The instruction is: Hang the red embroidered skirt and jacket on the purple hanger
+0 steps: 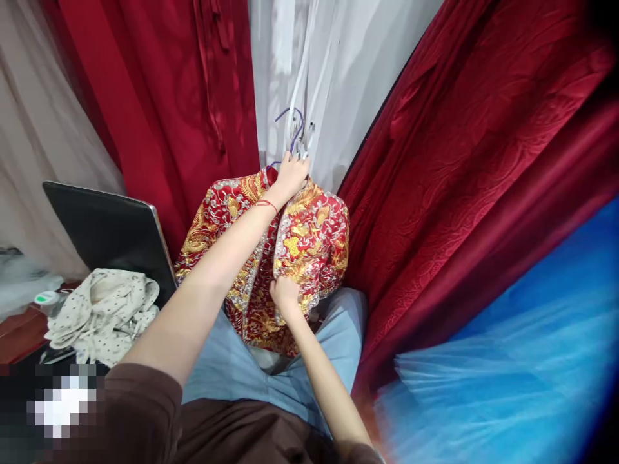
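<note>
A red jacket with gold and silver embroidery hangs in front of me, its front parted. Its purple hanger has a hook rising above the collar. My left hand is closed around the hanger at the neck, next to some white straps with metal clips. Lower down, my right hand grips the jacket's front edge on the right side. The jacket's lower hem lies between my knees. The fingertips of both hands are partly hidden.
A dark flat panel leans at the left, beside a bundled white dotted cloth. Red curtain-like fabrics hang on both sides of a white one. Blue tulle spreads at the lower right.
</note>
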A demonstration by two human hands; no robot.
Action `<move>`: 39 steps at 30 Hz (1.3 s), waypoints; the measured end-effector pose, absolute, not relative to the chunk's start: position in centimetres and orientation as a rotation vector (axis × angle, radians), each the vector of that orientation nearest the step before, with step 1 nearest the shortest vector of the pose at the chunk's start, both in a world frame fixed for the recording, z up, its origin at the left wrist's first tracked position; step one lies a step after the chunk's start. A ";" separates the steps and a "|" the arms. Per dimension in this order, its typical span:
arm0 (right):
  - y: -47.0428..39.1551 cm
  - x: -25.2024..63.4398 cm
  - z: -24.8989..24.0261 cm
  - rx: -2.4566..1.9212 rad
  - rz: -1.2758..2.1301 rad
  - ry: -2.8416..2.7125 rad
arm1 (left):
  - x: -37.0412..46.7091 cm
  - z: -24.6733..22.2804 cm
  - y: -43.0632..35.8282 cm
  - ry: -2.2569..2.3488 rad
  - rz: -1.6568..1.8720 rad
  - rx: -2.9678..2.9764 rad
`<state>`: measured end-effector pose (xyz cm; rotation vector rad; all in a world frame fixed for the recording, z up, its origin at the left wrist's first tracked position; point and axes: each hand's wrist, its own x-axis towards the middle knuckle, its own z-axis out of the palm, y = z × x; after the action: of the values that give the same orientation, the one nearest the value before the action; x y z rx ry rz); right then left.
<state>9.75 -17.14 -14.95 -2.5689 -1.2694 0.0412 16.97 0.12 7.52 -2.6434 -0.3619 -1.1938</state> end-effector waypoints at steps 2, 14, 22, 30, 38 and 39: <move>-17.2 12.4 -16.7 -2.626 0.042 -1.192 | 15.8 7.0 -0.7 -0.305 -1.239 -2.650; -17.1 12.2 -22.7 -2.544 0.016 -1.130 | 4.0 -16.6 -4.6 -1.706 -1.430 -2.353; -16.2 12.5 -24.6 -2.438 0.057 -1.154 | 1.4 -26.2 -4.6 -1.824 -0.728 -2.695; -15.8 12.9 -24.5 -2.242 0.106 -1.147 | 0.4 -24.8 -3.5 -1.769 -0.734 -2.934; -13.0 13.9 -19.2 -1.837 0.086 -1.250 | 2.3 -18.6 -6.3 -1.005 -1.142 -3.549; -13.2 14.0 -19.4 -1.805 0.101 -1.251 | 2.4 -18.9 -6.5 -0.948 -1.205 -3.656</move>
<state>14.04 -13.16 -19.40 -1.8045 -1.2509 0.1013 2.40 -6.46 -18.89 -3.6559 -0.9483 -1.2046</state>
